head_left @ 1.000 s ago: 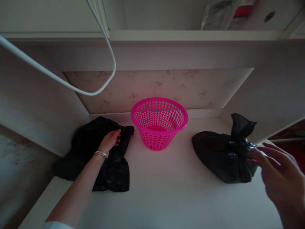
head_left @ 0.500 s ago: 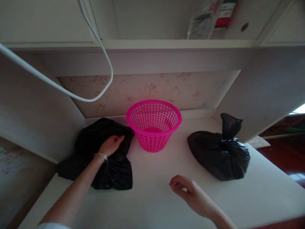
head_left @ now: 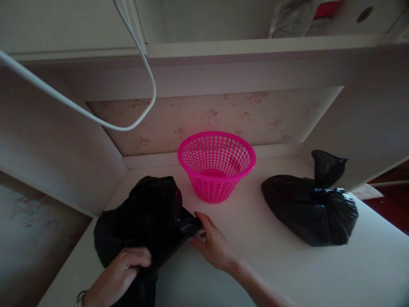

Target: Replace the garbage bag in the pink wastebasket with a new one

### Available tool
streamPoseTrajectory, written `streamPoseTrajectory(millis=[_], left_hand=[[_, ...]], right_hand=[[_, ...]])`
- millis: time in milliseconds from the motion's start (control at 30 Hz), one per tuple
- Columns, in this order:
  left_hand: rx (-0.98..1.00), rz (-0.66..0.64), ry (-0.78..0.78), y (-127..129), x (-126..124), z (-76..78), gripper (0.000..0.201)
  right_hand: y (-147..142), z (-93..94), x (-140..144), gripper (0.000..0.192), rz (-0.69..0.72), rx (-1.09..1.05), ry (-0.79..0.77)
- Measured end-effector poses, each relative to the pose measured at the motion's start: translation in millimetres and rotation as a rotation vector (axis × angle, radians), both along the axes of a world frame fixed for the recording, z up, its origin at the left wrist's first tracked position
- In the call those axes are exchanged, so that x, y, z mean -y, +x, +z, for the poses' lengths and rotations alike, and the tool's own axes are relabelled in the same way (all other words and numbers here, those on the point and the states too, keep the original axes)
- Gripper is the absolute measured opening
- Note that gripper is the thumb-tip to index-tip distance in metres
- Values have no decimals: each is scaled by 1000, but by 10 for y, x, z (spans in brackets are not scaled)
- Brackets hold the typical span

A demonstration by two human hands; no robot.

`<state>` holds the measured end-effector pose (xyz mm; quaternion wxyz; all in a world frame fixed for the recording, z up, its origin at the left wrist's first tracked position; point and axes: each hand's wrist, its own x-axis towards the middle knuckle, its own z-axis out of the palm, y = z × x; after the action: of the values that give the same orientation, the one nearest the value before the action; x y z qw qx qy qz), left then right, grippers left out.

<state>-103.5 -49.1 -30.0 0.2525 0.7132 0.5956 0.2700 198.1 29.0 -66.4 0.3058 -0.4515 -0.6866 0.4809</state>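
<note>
1. Loose black plastic bag [head_left: 140, 217]: head view, lower left of the frame, on the white worktop [head_left: 255, 268].
2. Right hand [head_left: 212, 243], lower centre, pinches its corner between thumb and fingers.
3. Left hand [head_left: 123, 270], lower left, is curled closed, gripping its near side.
4. Pink perforated basket [head_left: 213, 190] stands upright at centre; knotted black bag [head_left: 306, 209] sits right.

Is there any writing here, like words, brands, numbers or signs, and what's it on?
No readable text anywhere.
Clear packet and red item on the upper shelf: cut off and blurred; any print is unreadable.
Crumpled black bag, tied black bag, pink basket: no lettering visible.
Wallpaper: flowers only.
</note>
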Motion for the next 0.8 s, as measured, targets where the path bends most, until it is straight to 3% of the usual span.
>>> streamPoseTrajectory(millis=[100,167,267,333,433,500,567,633,700,800], left_hand=[[101,-166,-61,-58,-40,160,25],[137,-228,-121,-74,-105,245,30],[138,-222,-168,-131,-189,325,37],[108,-228,-216,-177,-232,344,41],[77,-227,-259,-214,-300,328,41],[66,-242,-273,-221,-344,307,38],[5,-260,-296,-235,-361,302,33],[-119,-214,-292,-257,-324,331,32],[-240,-157,-252,-248,-222,397,43],[-286,-261,-230,-61,-60,512,69]], right_hand=[[48,8,54,53,-78,0,193],[193,26,95,46,-152,-5,240],[534,63,158,31,-346,-59,126],[794,93,190,26,-537,-225,-8],[1134,148,230,27,-796,-487,-96],[1268,192,270,30,-856,-482,-88],[1291,251,323,36,-769,-401,-81],[1207,332,378,41,-550,-306,-96],[1041,434,427,48,-290,-158,-108],[708,597,487,70,-52,135,-4]])
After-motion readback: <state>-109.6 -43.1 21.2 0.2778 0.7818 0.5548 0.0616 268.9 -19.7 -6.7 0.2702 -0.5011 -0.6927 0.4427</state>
